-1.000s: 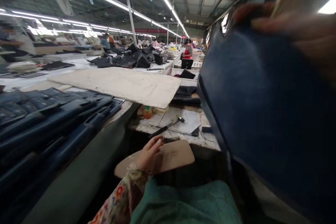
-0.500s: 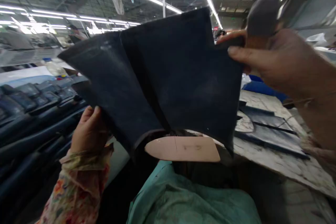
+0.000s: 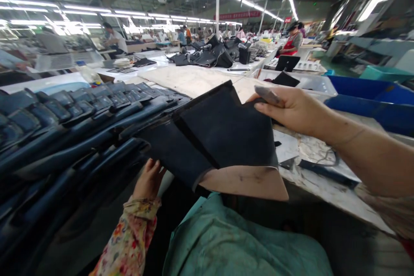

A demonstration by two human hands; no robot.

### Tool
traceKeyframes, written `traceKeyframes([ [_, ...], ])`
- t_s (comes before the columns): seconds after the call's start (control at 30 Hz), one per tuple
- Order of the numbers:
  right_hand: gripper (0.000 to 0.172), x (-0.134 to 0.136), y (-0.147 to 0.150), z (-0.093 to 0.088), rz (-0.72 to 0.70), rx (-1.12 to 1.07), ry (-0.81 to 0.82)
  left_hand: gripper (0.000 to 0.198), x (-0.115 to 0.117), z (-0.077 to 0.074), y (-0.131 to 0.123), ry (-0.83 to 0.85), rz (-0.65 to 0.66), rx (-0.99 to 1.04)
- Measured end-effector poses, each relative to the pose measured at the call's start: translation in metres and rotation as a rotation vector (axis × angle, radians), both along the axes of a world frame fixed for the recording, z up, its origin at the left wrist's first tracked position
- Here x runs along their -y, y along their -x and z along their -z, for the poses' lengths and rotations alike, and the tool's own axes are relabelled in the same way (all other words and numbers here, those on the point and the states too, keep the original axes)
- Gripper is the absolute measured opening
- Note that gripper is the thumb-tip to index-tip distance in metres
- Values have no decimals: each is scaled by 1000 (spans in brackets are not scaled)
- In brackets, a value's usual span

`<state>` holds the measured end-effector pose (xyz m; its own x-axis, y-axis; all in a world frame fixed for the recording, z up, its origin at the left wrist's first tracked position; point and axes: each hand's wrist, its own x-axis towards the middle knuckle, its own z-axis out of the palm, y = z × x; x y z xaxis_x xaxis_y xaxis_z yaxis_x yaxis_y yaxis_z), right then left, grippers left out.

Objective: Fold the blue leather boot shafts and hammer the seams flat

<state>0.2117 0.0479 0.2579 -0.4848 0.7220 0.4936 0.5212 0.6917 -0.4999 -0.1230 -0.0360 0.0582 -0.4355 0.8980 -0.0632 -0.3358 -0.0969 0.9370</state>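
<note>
A dark navy leather piece [image 3: 233, 133] with a black strip down its middle hangs between my hands. My right hand [image 3: 287, 108] pinches its notched upper right corner. That hand also keeps a grey, blunt-ended tool [image 3: 268, 95] in its fingers, its kind unclear. At the lower left edge, my left hand [image 3: 150, 179] grips the leather, with fingertips partly hidden behind it. A tan board-like piece [image 3: 246, 181] shows below the curved lower edge, above my green apron [image 3: 239, 241]; how it is supported I cannot tell.
Rows of overlapping dark leather pieces [image 3: 64, 125] lie along the left. To the right, scraps rest on a stained worktable [image 3: 317, 151], with a blue bin [image 3: 371, 103] behind. A pile of black pieces [image 3: 213, 54] stands farther off; a co-worker in a red apron [image 3: 291, 43] is beyond.
The leather piece has been lowered and tilted away, so more of the tables beyond shows. My right hand has moved down and left, my left hand down and right.
</note>
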Motion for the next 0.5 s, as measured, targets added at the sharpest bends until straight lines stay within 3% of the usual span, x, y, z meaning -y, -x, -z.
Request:
traceKeyframes([
  [0.17, 17, -1, 1, 11, 22, 221, -7, 47, 2, 27, 3, 185, 120, 10],
  [0.3, 16, -3, -1, 14, 65, 336, -38, 41, 1, 43, -4, 279, 142, 3],
  [0.37, 15, -1, 0, 10, 78, 308, -82, 38, -3, 41, -6, 248, 109, 4],
  [0.5, 12, 8, 12, -5, 85, 239, -219, 37, -10, 23, -2, 175, 27, -4],
])
